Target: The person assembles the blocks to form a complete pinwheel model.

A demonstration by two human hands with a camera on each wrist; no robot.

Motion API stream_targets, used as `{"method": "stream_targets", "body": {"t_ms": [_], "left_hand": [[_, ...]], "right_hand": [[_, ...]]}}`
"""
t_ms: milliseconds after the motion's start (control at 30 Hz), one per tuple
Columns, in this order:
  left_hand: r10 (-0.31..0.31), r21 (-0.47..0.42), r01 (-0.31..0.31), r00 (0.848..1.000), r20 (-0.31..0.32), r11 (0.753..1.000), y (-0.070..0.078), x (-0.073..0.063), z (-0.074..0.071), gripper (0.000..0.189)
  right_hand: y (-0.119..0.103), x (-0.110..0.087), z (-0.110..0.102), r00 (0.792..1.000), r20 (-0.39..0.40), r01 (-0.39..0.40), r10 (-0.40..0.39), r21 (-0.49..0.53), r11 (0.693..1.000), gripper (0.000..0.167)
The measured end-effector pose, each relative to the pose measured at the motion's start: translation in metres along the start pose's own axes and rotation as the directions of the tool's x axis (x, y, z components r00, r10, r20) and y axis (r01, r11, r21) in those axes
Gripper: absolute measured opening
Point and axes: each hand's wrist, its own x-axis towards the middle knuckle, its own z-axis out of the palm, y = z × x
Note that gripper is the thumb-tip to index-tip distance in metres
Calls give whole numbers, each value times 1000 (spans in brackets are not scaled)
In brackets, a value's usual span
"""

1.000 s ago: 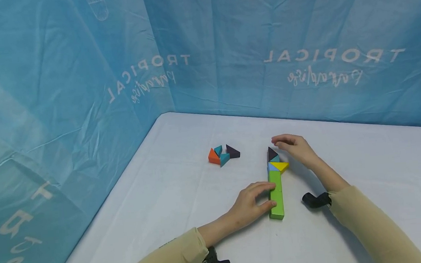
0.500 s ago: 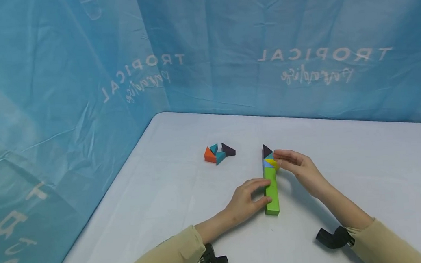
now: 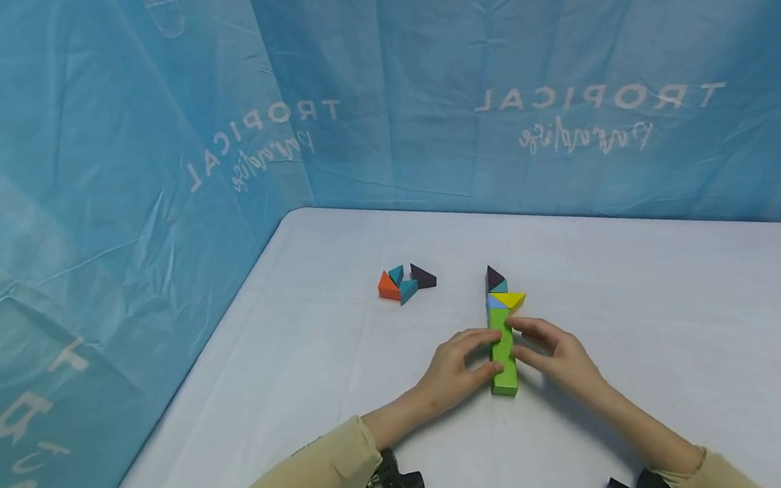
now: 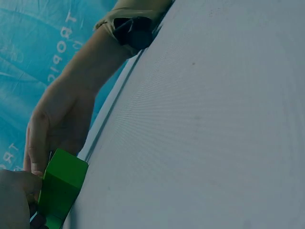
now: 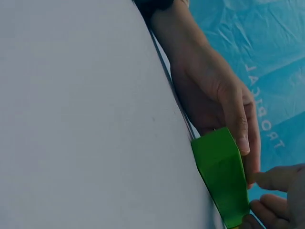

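Observation:
A long green block (image 3: 504,383) lies on the white table, its near end towards me. At its far end sit a light blue triangle (image 3: 495,302), a yellow triangle (image 3: 511,299), a teal piece (image 3: 500,287) and a dark triangular block (image 3: 493,277), all in line. My left hand (image 3: 450,372) touches the green block from the left with forefinger and thumb, spread along its length. From the right, my right hand (image 3: 562,357) touches it with its fingertips. In both wrist views the green block (image 4: 62,176) stands between the two hands.
Left of the row lies a loose group: an orange block (image 3: 388,288), teal blocks (image 3: 408,290) and a dark block (image 3: 423,276). A blue printed curtain (image 3: 423,121) hangs behind and left of the white table (image 3: 300,318).
My right hand has come nearer along the row, from the dark tip past the yellow triangle to the green block's side. My left hand stays on the green block.

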Motion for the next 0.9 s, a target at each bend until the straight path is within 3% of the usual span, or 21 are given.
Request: {"method": "stream_targets", "body": {"t_ms": [167,333,500,600,733,900], "left_hand": [[-11,1,11,1000,-1,1000,2,0,0,43],[9,22,-9,1000,-11,1000,2,0,-1,42],[27,54,-22,996,-81,998,0,3,-5,41],[-3,65,13,990,-143,998,-5,7,-15,42],[-60,84,84,964,-260,993,-22,14,-35,42],[-135,77,184,898,-419,980,-43,16,-62,39]], "right_hand": [[0,-3,5,995,-16,98,-101,-108,989,44],[-20,-4,9,986,-23,158,-163,-156,975,43],[-32,-6,9,987,-21,153,-158,-173,973,42],[-33,-5,9,988,-20,145,-150,-163,976,42],[-32,-5,9,991,-19,130,-134,-140,982,42],[-30,-6,9,992,-16,123,-126,-135,983,42]]}}
